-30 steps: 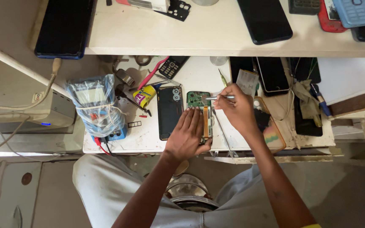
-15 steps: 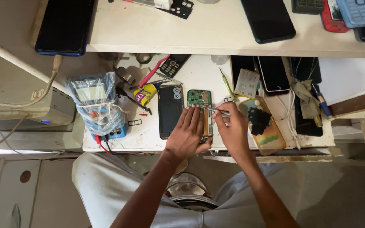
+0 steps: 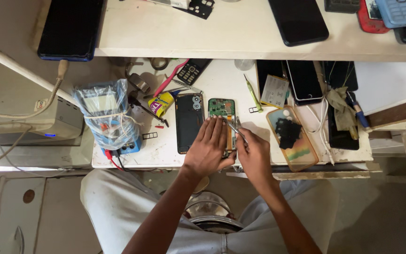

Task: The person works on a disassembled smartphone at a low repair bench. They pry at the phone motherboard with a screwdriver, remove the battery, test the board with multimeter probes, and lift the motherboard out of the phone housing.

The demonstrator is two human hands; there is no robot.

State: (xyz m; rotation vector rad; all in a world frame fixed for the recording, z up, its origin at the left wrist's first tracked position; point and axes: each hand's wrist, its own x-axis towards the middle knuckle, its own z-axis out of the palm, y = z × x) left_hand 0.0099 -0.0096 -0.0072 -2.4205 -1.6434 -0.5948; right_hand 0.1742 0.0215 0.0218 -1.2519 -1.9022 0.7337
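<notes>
Nearest the body, the left hand (image 3: 208, 148) lies flat with its fingers together and stretched forward, pressing down on the lower part of the opened phone (image 3: 223, 123) that sits at the front middle of the white worktable (image 3: 165, 150). Just right of the opened phone, the right hand (image 3: 254, 155) has thumb and fingers pinched around metal tweezers (image 3: 234, 128), whose tips reach in over the phone's exposed inside.

The opened phone looks light, stiff and fragile: its green circuit board (image 3: 222, 107) is bare at the far end, so it is best steadied by the frame edges or, as now, by a flat palm on the lower body, with only the tweezer tips going near the board.

Touching the opened phone's left side lies a dark back cover (image 3: 188, 123). Further left of it stands a blue meter wrapped in plastic (image 3: 105, 117). To the right of the opened phone lie a green screwdriver (image 3: 253, 93) and a clear phone case (image 3: 291, 136).

Beyond the opened phone, a small keypad phone (image 3: 191, 70) rests near the raised shelf (image 3: 175, 33), which carries two dark phones, one far left (image 3: 70, 28) and one to the right (image 3: 298, 19).
</notes>
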